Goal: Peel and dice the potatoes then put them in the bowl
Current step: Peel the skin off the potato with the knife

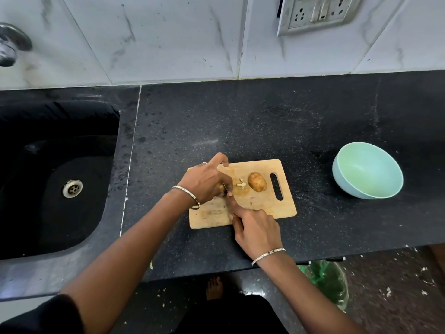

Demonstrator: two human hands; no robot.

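A wooden cutting board [265, 208] lies on the black counter. My left hand [204, 180] grips a potato piece [220, 188] at the board's left side, mostly hidden under the fingers. My right hand [256, 231] holds a knife [225, 189], index finger stretched along it; only a short dark bit of blade shows beside the left fingers. A few small cut potato bits [241, 185] lie mid-board. A whole unpeeled potato [257, 181] sits to their right, near the board's handle slot. The light green bowl [367, 171] stands to the right, nothing visible inside.
A black sink [60, 179] with a metal drain is at the left, a tap [10, 48] above it. A bin with a green liner [330, 283] stands on the floor below the counter's front edge. A wall socket [315, 13] is at the back.
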